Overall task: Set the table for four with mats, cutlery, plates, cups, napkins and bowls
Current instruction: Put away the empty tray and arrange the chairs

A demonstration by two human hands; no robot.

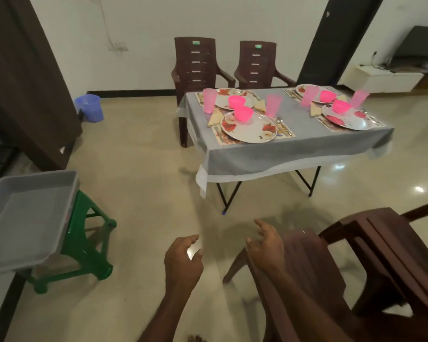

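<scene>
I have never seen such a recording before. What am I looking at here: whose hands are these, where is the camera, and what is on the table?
There is no machine here. A person wears one wide-angle camera on the head, looking forward and down, so the single picture shows that person's own two hands. The left hand and right hand hang relaxed and have no grip on anything; the right one is near a brown chair. Further away stands a table with a grey cloth. On it lie four floral plates, pink bowls, pink cups, folded napkins, mats and cutlery. At the left, a grey tray rests on a green stool.
</scene>
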